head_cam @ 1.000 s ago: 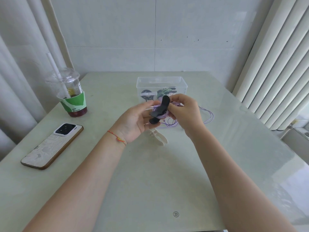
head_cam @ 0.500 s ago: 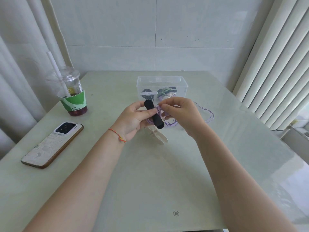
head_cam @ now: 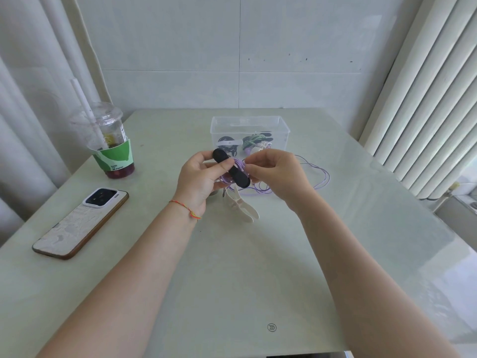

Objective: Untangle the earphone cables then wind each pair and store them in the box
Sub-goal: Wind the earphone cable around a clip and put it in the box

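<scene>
Item: purple earphone cable (head_cam: 233, 168), partly wound into a small coil around a black strap-like winder (head_cam: 232, 167) that lay diagonally across the coil, held above the table (head_cam: 232, 267) just in front of the box (head_cam: 249, 130). The left hand (head_cam: 200, 180) was closed on the upper end of the winder, thumb pressed on top, fingers curled beneath the coil. The right hand (head_cam: 276, 173) was closed in a pinch on the coil's right side beside the winder's lower end. The unwound remainder of the cable (head_cam: 321, 177) trailed from behind the right hand in loose loops lying on the table to the right of the box. Box: clear plastic, open-topped, holding a dark bundle with a white band (head_cam: 228, 144) on the left and a green-and-black bundle (head_cam: 254, 140) on the right. Beneath the hands, on the table: cream-coloured winders (head_cam: 244, 208), unused. Left of the work area: a phone (head_cam: 81, 223), face down, and behind it a lidded drink cup (head_cam: 111, 148) with a straw and green sleeve. Left wrist: a red cord bracelet (head_cam: 185, 209).
</scene>
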`<state>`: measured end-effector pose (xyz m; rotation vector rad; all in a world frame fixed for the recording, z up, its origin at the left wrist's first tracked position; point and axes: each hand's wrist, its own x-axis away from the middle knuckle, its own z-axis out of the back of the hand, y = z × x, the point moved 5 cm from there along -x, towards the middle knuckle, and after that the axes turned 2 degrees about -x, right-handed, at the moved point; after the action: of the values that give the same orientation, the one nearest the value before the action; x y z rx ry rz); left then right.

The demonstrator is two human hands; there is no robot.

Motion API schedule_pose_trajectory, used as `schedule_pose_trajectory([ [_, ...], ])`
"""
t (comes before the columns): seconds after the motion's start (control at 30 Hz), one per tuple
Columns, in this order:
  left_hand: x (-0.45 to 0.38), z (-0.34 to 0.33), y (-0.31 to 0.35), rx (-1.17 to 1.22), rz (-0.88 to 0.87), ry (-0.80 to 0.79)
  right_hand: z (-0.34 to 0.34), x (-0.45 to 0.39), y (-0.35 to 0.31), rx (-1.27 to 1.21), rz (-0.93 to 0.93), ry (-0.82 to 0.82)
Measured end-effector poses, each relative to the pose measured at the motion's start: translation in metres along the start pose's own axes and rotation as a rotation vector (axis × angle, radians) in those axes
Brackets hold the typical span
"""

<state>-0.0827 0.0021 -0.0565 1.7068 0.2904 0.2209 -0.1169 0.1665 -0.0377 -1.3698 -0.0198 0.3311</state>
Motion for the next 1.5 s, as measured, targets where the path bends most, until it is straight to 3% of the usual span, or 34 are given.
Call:
schedule_pose_trajectory([
  [0.43, 0.004, 0.000, -0.004, 0.029, -0.039, 0.161, 0.000, 0.002, 0.004, 0.115, -0.026, 0.086],
  [0.63, 0.004, 0.003, -0.005, 0.078, -0.062, 0.238, -0.011, 0.002, 0.005, 0.235, -0.034, 0.025],
  [0.9, 0.002, 0.001, -0.007, 0.167, -0.026, 0.237, -0.006, 0.002, 0.008, 0.020, -0.098, 0.072],
  [1.1, -0.002, 0.000, -0.006, 0.283, 0.022, 0.115, -0.001, 0.000, 0.010, -0.076, -0.121, 0.069],
  [1.5, -0.006, 0.002, -0.005, 0.293, 0.034, 0.056, 0.000, 0.001, 0.011, -0.307, -0.152, 0.026],
])
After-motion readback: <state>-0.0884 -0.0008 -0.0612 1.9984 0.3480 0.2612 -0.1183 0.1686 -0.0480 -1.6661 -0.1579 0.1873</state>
